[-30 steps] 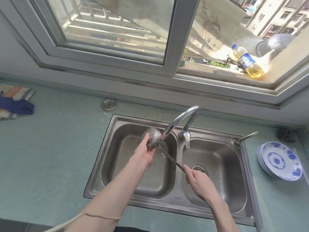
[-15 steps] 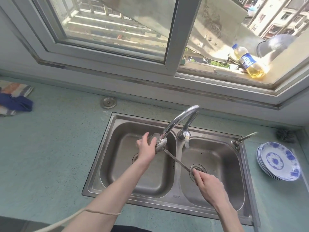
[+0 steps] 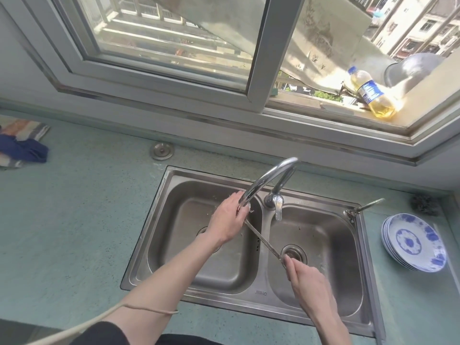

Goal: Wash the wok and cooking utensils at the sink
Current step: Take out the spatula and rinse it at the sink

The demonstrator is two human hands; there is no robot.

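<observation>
A steel ladle [image 3: 261, 239] slants across the divider of the double sink [image 3: 258, 292]. My right hand [image 3: 306, 275] grips the end of its long handle over the right basin. My left hand [image 3: 230, 217] is wrapped over the ladle's bowl in the left basin, right under the spout of the curved tap [image 3: 268, 180]. The bowl is almost wholly hidden by my fingers and the spout. Small water drops show beside it. No wok is in the sink.
A stack of blue-and-white plates [image 3: 414, 242] sits right of the sink, with a dark scourer [image 3: 425, 204] behind it. A bottle of yellow liquid [image 3: 372, 94] and a grey bowl [image 3: 410, 68] stand on the window ledge. Cloths [image 3: 22, 143] lie far left, a round metal cap [image 3: 161, 150] behind the sink.
My left hand has closed over the ladle's bowl, which was in plain view a second ago. My right hand has slid down and right along the handle.
</observation>
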